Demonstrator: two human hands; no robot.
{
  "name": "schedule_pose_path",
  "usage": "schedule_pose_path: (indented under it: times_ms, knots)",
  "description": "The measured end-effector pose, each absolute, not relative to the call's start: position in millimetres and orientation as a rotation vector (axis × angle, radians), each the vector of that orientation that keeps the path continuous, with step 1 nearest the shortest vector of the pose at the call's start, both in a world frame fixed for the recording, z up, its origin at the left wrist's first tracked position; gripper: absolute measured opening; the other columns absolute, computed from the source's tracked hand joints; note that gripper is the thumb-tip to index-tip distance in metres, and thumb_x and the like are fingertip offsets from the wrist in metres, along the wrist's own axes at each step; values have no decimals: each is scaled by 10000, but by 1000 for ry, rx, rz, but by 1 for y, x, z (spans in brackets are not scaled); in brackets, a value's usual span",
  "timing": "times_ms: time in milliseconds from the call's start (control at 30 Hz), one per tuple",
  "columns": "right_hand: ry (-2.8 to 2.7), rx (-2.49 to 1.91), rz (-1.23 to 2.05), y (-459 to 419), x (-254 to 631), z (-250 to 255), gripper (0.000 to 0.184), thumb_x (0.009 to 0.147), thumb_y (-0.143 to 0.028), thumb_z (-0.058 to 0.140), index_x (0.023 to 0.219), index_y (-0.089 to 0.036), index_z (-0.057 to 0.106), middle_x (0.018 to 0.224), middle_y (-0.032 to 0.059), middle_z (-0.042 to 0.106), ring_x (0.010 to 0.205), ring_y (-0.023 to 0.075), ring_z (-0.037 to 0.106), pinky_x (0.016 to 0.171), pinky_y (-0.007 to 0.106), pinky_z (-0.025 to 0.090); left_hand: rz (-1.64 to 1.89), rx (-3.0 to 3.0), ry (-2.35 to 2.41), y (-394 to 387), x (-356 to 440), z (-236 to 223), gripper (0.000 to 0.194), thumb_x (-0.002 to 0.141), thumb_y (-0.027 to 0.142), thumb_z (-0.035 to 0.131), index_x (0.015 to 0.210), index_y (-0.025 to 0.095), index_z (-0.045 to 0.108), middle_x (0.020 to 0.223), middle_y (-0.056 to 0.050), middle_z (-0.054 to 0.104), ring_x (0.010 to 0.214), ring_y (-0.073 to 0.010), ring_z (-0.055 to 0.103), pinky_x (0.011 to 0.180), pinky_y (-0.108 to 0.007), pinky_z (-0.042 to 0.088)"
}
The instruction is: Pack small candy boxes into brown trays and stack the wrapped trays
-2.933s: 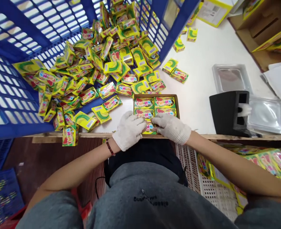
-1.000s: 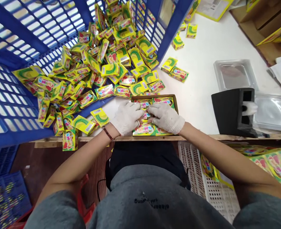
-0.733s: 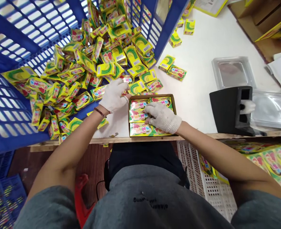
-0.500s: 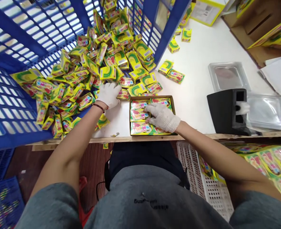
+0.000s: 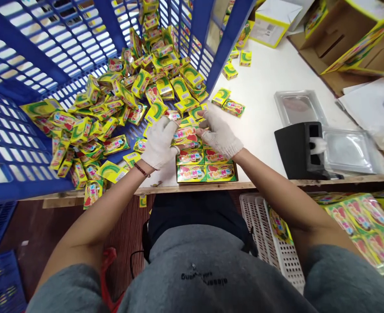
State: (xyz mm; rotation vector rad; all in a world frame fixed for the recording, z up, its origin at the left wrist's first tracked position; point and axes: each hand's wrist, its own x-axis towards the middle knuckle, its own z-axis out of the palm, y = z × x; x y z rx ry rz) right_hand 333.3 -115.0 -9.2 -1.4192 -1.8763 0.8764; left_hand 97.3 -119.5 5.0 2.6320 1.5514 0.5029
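My left hand, in a white knit glove, closes its thumb and fingers on the left end of small yellow-green boxes. At their right end is my right hand, also gloved, with thumb and fingertips against them. These boxes are over the far part of an open shallow carton. In the carton's near part, printed small boxes lie flat in rows, lettering up. Part of the carton is hidden by the hands and the held boxes.
A big blue plastic crate lies open towards me, with a heap of small boxes spilling out. On the white table are a black tape dispenser, clear plastic trays and cardboard boxes. A white basket stands below.
My left hand has moved right from the heap to the carton, now on small boxes. My right hand has shifted up off the packed rows to meet them. Some heap boxes have slid towards the table edge.
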Motion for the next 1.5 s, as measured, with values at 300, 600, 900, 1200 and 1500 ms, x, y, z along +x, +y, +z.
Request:
schedule_pose_path:
  times_ms: [300,600,900,1200,1500]
  knots:
    - [-1812,-1380,924,-104,345,-16,268,869,-250,635,1111,-171,720,968,60,717,928,228,669,863,402,592,608,2466,1293,-110,102,-2,292,961,412,627,1154,195,657,1147,-97,686,1108,-283,651,974,-414,524]
    - [-1621,-1146,918,-103,322,-20,539,940,-584,706,1352,-257,588,1137,96,735,953,225,701,800,381,635,1197,1781,1104,-112,124,-3,343,912,541,731,980,227,610,953,-42,671,901,-221,670,835,-400,593]
    - [-2075,-1296,800,-90,340,-18,259,935,-298,629,1106,-221,809,1058,48,802,1085,275,719,1001,434,580,1275,1933,1245,-123,102,-32,540,998,713,551,1189,212,612,1086,-75,683,951,-208,680,843,-396,583]
    - [-2184,-1280,426,-90,309,-46,254,928,-164,535,910,-176,788,1008,103,728,977,255,644,890,413,548,752,2532,1359,-115,110,-27,144,942,263,622,1066,209,671,1109,-98,688,1066,-290,642,921,-455,545]
    - [-2035,-1452,339,-103,336,-53,227,950,-261,592,1031,-210,797,1034,106,738,1014,299,647,929,467,526,264,2660,1526,-120,120,0,212,951,309,622,1109,182,684,1165,-138,671,1129,-351,608,923,-501,497]
